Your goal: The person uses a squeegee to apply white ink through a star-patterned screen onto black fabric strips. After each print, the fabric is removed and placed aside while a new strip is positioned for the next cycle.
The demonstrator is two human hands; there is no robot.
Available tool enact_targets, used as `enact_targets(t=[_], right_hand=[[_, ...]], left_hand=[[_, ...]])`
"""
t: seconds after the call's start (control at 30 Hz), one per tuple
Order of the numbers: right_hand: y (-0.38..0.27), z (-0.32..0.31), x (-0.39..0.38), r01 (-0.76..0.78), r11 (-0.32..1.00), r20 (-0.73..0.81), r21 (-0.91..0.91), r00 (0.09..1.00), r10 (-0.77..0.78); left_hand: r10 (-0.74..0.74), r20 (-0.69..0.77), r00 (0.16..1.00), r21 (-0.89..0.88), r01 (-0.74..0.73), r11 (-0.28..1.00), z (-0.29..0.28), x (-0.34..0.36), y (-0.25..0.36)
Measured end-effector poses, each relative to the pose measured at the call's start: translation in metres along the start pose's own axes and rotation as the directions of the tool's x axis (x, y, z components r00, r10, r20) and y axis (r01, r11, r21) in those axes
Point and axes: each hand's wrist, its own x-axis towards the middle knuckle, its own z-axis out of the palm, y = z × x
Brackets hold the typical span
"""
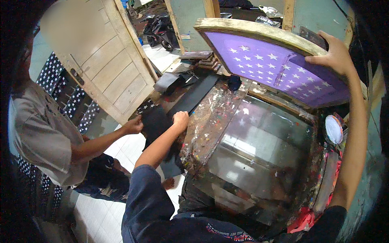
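My right hand (332,54) grips the top wooden edge of a raised printing screen (255,58) with a purple, star-patterned mesh. Below it lies a glass plate (259,150) in a paint-spattered bench (210,121). My left hand (180,119) is closed at the edge of dark sheet material (156,127), beside a long dark strip (198,91); exactly which piece it holds is unclear. A co-worker's hand (133,124) holds the dark sheet from the left. A small dark cloth bundle (234,83) sits near the screen's lower corner.
A co-worker (48,133) stands at my left before a white door (97,60) and star-printed pieces (50,71). Stacked boards (202,58) lie at the back; a motorcycle (158,30) is beyond the doorway. A white round container (333,129) and red cloth (306,218) are at the right.
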Motion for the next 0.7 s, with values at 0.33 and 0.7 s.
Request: enact_targets(t=[0.33, 0.7], right_hand=[[0.001, 0.001, -0.002, 0.013, 0.997, 0.019, 0.073, 1.0, -0.014], [0.011, 0.009, 0.004, 0.009, 1.0, -0.025, 0.019, 1.0, -0.009]], left_hand=[[0.267, 0.004, 0.964, 0.188, -0.263, 0.946, -0.024, -0.027, -0.005], [0.666, 0.093, 0.74, 0.123, -0.672, 0.73, -0.148, -0.138, 0.121]])
